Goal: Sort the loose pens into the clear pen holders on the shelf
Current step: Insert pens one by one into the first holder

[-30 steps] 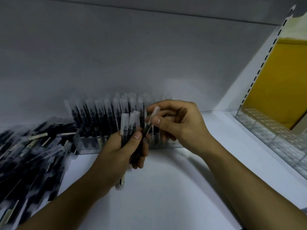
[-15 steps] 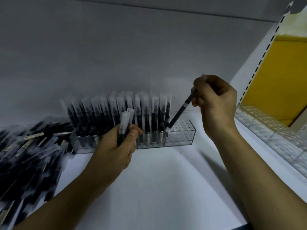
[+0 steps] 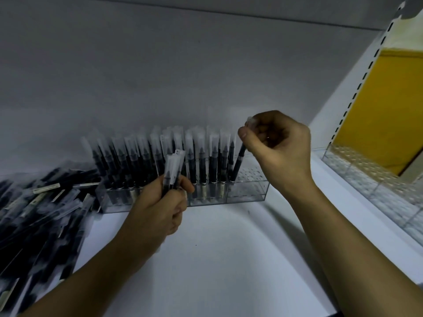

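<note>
A clear pen holder (image 3: 248,191) is shown standing on the white shelf (image 3: 217,259) against the back wall. Its left and middle sections are filled with a row of pens (image 3: 201,163) — dark barrels, translucent caps uppermost — while the perforated top of its right end is exposed. A single pen (image 3: 238,163) is pinched near its cap between the thumb and curled fingers of the right hand (image 3: 279,145). It is held steeply, and its lower end meets the perforated top just beside the last standing pen; whether it is seated in a hole cannot be told. A bundle of pens (image 3: 172,170) is gripped upright in the left hand (image 3: 158,209), with fingers wrapped round the barrels and the thumb pressed across them, in front of the holder. A heap of loose pens (image 3: 41,207) lies at the left of the shelf, touching the holder's end. A second clear holder (image 3: 370,179) is seen along the right edge, below a yellow panel (image 3: 389,99). Compared with half a second earlier, the right hand is lower and closer to the row, and the pen — then slanted — is nearer upright. A second ago it was being drawn from the bundle.
</note>
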Available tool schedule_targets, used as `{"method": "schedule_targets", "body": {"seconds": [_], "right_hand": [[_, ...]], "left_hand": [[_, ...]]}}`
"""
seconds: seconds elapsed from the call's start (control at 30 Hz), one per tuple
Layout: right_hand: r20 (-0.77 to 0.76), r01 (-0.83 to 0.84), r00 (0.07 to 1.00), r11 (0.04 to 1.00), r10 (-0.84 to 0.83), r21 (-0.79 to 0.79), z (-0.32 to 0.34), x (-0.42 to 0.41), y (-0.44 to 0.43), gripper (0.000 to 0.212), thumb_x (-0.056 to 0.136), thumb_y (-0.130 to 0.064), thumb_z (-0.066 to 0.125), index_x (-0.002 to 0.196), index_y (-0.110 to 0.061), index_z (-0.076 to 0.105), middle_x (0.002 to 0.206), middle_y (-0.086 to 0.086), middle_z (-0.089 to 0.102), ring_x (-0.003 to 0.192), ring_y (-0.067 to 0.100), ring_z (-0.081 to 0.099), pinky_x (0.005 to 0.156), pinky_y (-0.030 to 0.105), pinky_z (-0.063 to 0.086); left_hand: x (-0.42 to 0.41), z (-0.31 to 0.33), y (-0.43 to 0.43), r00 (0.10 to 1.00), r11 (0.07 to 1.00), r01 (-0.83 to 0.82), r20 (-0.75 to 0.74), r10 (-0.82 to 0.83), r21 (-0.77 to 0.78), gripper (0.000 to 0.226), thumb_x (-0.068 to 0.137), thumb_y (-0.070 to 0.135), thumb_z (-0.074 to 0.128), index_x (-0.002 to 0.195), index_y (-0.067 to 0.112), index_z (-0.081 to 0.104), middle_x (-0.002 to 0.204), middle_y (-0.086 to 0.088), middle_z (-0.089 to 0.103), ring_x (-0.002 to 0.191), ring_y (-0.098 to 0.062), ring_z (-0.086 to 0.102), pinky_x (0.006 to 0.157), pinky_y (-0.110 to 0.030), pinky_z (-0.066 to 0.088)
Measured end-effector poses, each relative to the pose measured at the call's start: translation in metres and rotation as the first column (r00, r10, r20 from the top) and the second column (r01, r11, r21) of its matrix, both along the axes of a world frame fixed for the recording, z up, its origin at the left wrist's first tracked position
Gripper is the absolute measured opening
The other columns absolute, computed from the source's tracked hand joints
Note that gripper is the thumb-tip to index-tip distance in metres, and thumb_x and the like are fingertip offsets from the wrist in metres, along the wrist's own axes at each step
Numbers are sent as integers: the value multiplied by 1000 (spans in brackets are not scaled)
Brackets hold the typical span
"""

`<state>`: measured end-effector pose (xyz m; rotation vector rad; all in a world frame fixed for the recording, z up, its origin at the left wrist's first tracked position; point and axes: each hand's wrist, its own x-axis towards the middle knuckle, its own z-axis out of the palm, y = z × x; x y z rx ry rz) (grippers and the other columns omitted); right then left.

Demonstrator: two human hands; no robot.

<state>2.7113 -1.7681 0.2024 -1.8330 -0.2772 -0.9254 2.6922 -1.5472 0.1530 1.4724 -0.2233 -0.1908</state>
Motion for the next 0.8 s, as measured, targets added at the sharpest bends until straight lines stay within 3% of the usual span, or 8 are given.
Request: {"method": "schedule_targets", "body": {"seconds": [0.2, 0.37, 0.53, 0.63, 0.73, 0.8], "right_hand": [[-103, -13, 995, 979, -9, -206, -4, 1, -1, 15, 84, -24, 84, 93, -21, 71, 82, -9, 71, 72, 9, 66, 65, 15, 51], [-142, -52, 990, 962, 14, -269, -4, -1, -1, 17, 85, -22, 83, 92, -21, 68, 74, -11, 66, 66, 7, 63, 60, 16, 49], [18, -1, 1000, 979, 5, -204, -9, -9, 14, 24, 88, -22, 73, 101, -17, 54, 71, -5, 51, 58, 10, 46, 55, 19, 38], [-1, -243, 970, 965, 244, -103, -17, -16, 36, 16, 92, -17, 69, 104, -9, 62, 66, 1, 53, 53, 14, 46, 51, 28, 39], [-108, -489, 867, 872, 486, 2, -21, -14, 44, 16, 94, -16, 68, 108, -10, 71, 78, 15, 63, 59, 44, 52, 51, 48, 46], [-156, -564, 810, 824, 565, 56, -23, -13, 44, 15, 94, -15, 69, 106, -7, 72, 81, 24, 64, 58, 50, 56, 52, 61, 47]], "left_hand": [[0, 1, 1, 1000, 1000, 7, 6, -7, 14, 33, 100, -6, 31, 83, 9, 54, 50, 2, 34, 37, -9, 25, 45, -33, 10], [-2, 1, 1, 1000, 1000, 19, 7, -19, -15, 32, 99, -7, 32, 81, 7, 54, 49, 2, 35, 37, -9, 25, 46, -33, 11], [-5, 5, 3, 991, 988, 130, 4, -131, -86, 21, 76, 10, 45, 69, 17, 63, 51, 0, 36, 38, -11, 26, 42, -26, 16], [-8, 8, 4, 974, 968, 227, -2, -228, -105, 17, 74, 13, 49, 70, 17, 65, 53, -2, 34, 39, -12, 25, 42, -27, 16], [-10, 11, 4, 957, 952, 286, -4, -288, -107, 9, 65, 21, 59, 70, 17, 67, 54, -3, 33, 41, -13, 26, 44, -28, 16], [-11, 10, 5, 951, 945, 309, 1, -310, -109, 13, 64, 24, 61, 71, 16, 67, 55, -5, 34, 42, -13, 27, 44, -27, 19]]}}
